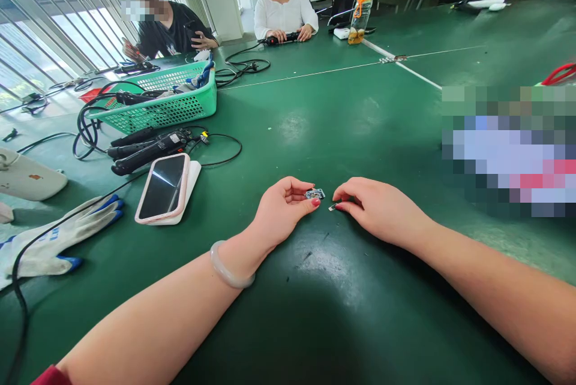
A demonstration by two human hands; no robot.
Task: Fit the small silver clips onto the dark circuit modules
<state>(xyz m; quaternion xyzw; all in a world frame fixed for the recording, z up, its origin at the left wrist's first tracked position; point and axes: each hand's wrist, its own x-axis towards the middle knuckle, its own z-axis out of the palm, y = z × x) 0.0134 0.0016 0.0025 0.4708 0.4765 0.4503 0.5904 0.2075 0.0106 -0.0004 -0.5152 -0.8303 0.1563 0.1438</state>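
Between the thumb and fingers of my left hand (288, 202) is a small circuit board (315, 193), its face with light-coloured parts turned up. My right hand (375, 205) pinches a tiny flat piece (332, 207), pale with a dark part; its kind is too small to make out. The two hands face each other just above the green table (288, 115), with a narrow gap between the board and the piece. A pale bangle (229, 268) circles my left wrist.
Left of my hands lie a phone (164, 187), black corded tools (150, 148) and a work glove (58, 238). Farther back stands a green basket (166, 106) with cables and gloves. Two people (285, 13) sit across the table, near a bottle (360, 19).
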